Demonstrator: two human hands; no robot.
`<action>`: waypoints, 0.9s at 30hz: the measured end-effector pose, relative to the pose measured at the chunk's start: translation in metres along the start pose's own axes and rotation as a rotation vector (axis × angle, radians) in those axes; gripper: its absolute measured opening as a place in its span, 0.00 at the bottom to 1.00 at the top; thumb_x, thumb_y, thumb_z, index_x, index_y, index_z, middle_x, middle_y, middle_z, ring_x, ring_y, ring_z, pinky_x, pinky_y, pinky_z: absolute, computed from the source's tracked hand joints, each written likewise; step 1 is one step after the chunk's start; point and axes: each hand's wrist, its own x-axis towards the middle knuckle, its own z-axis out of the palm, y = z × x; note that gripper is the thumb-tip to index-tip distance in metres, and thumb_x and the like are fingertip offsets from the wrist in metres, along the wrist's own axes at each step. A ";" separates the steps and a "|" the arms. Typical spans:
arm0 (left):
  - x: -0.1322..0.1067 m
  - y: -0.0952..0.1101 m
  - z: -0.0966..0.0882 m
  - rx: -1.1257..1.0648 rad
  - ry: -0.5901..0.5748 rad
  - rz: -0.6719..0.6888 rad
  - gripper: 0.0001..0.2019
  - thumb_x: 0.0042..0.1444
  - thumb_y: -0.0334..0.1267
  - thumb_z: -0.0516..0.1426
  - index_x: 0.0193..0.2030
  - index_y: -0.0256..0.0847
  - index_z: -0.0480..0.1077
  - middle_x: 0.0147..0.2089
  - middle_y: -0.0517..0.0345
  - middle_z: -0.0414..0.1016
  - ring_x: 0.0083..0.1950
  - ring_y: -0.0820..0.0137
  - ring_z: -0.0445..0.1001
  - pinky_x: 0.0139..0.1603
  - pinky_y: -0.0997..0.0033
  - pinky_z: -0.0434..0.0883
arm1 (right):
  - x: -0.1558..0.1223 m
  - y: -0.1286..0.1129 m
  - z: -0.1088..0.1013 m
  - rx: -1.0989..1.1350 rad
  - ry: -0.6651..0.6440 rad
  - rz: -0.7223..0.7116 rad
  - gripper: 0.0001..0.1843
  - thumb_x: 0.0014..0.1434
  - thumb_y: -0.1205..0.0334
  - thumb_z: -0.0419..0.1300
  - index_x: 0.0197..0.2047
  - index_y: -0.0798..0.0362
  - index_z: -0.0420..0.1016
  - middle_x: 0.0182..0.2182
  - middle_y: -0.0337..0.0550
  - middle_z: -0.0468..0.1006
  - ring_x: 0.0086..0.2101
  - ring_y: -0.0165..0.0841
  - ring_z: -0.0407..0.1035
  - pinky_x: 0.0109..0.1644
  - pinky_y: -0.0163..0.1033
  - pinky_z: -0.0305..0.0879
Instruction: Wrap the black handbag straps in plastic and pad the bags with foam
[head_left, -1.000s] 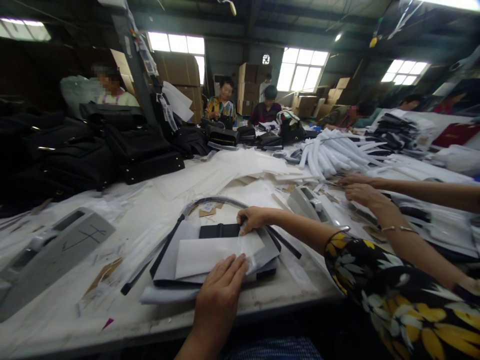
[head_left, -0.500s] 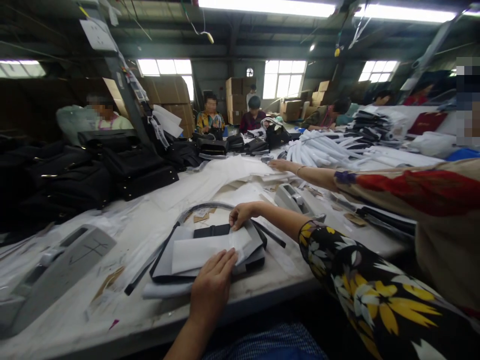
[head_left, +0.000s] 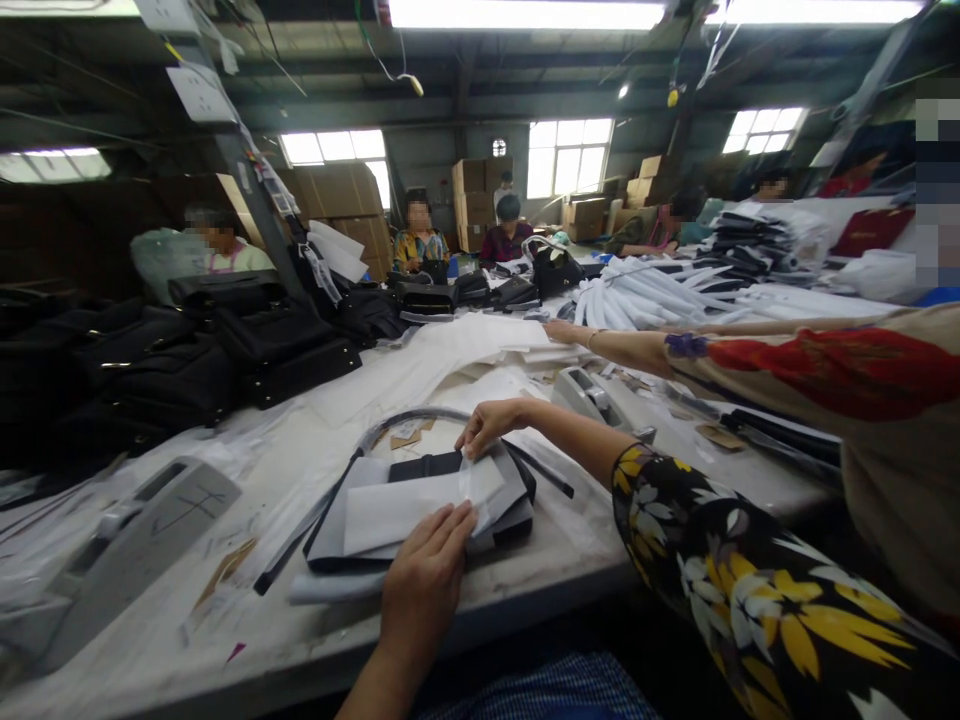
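A black handbag (head_left: 517, 525) lies flat on the table, partly wrapped in white foam sheet (head_left: 397, 510). Its strap (head_left: 319, 520), in part covered with clear film, curves around the far side and down both sides. My left hand (head_left: 427, 570) rests with fingers stretched on the near right part of the sheet, pressing it down. Over the bag's far edge, my right hand (head_left: 491, 425) is closed in a pinch on a strip of clear tape (head_left: 469, 483), which runs down the sheet toward my left fingertips.
Grey tape dispensers stand at left (head_left: 142, 550) and right (head_left: 592, 400). Black bags (head_left: 277, 340) are piled at the back left, white-wrapped straps (head_left: 637, 295) at the back right. A co-worker's arm (head_left: 630, 350) reaches in from the right. Other people sit across the table.
The view has shifted slightly. Both my hands keep almost the same places on the wrapped bag. The co-worker's hand at right has moved a little over the white sheets.
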 end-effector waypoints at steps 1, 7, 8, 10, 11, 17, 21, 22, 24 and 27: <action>0.000 0.000 0.000 -0.002 -0.001 -0.005 0.19 0.64 0.27 0.52 0.60 0.44 0.71 0.60 0.61 0.76 0.58 0.62 0.75 0.57 0.58 0.76 | -0.001 -0.003 -0.002 -0.002 -0.017 -0.004 0.26 0.30 0.47 0.78 0.31 0.55 0.85 0.50 0.46 0.82 0.51 0.38 0.73 0.55 0.31 0.63; -0.001 0.001 0.001 -0.004 -0.016 -0.007 0.20 0.64 0.27 0.52 0.60 0.45 0.71 0.61 0.62 0.75 0.59 0.61 0.75 0.58 0.59 0.75 | -0.003 -0.015 -0.011 -0.006 -0.139 0.036 0.28 0.28 0.48 0.79 0.33 0.56 0.85 0.44 0.46 0.84 0.47 0.37 0.75 0.53 0.33 0.66; -0.001 0.001 0.001 -0.002 -0.010 -0.007 0.20 0.64 0.27 0.52 0.60 0.45 0.71 0.61 0.62 0.75 0.59 0.61 0.75 0.58 0.59 0.76 | -0.001 -0.015 -0.011 -0.008 -0.140 0.045 0.29 0.27 0.48 0.79 0.33 0.56 0.85 0.42 0.46 0.84 0.46 0.36 0.75 0.51 0.33 0.67; 0.000 0.001 0.000 0.005 0.003 0.000 0.20 0.64 0.27 0.52 0.59 0.44 0.72 0.60 0.60 0.76 0.58 0.61 0.76 0.57 0.58 0.76 | 0.004 -0.014 -0.007 -0.021 -0.112 0.060 0.28 0.28 0.49 0.79 0.33 0.56 0.85 0.37 0.43 0.85 0.43 0.35 0.76 0.49 0.33 0.68; 0.001 0.001 0.000 0.008 0.009 0.006 0.19 0.64 0.27 0.52 0.59 0.44 0.72 0.59 0.59 0.76 0.58 0.61 0.76 0.56 0.58 0.77 | 0.007 -0.013 -0.004 -0.033 -0.086 0.064 0.26 0.28 0.50 0.79 0.32 0.55 0.85 0.34 0.42 0.85 0.40 0.34 0.76 0.47 0.33 0.67; 0.003 0.004 -0.003 0.011 0.018 0.003 0.19 0.64 0.27 0.51 0.58 0.42 0.72 0.59 0.58 0.77 0.57 0.61 0.77 0.55 0.57 0.77 | 0.019 -0.010 0.009 -0.107 0.065 0.001 0.17 0.31 0.57 0.79 0.24 0.54 0.82 0.21 0.32 0.78 0.30 0.27 0.71 0.39 0.30 0.62; 0.002 0.004 -0.002 0.007 0.019 -0.007 0.19 0.64 0.26 0.51 0.58 0.43 0.72 0.59 0.60 0.76 0.57 0.61 0.77 0.56 0.58 0.77 | 0.013 -0.006 0.003 -0.068 0.040 -0.021 0.21 0.33 0.52 0.78 0.29 0.55 0.83 0.26 0.35 0.81 0.29 0.26 0.70 0.36 0.30 0.63; 0.002 0.004 -0.001 0.006 0.021 -0.006 0.19 0.64 0.27 0.51 0.58 0.43 0.72 0.59 0.60 0.76 0.57 0.61 0.76 0.56 0.58 0.77 | 0.011 -0.004 0.000 -0.053 0.026 -0.016 0.23 0.33 0.51 0.78 0.30 0.56 0.83 0.28 0.37 0.82 0.29 0.27 0.71 0.36 0.30 0.65; 0.002 0.003 -0.001 0.005 0.028 -0.001 0.19 0.65 0.27 0.51 0.58 0.43 0.72 0.59 0.60 0.76 0.57 0.61 0.76 0.56 0.58 0.77 | 0.009 -0.003 -0.009 -0.025 0.028 -0.008 0.25 0.33 0.49 0.78 0.32 0.57 0.83 0.31 0.43 0.83 0.31 0.29 0.73 0.37 0.32 0.68; 0.002 0.003 -0.001 0.008 0.038 0.007 0.18 0.65 0.27 0.51 0.58 0.42 0.72 0.59 0.60 0.76 0.57 0.61 0.76 0.55 0.58 0.77 | 0.008 -0.005 -0.022 0.005 0.177 -0.025 0.25 0.46 0.44 0.73 0.38 0.57 0.82 0.34 0.46 0.83 0.32 0.29 0.74 0.38 0.32 0.70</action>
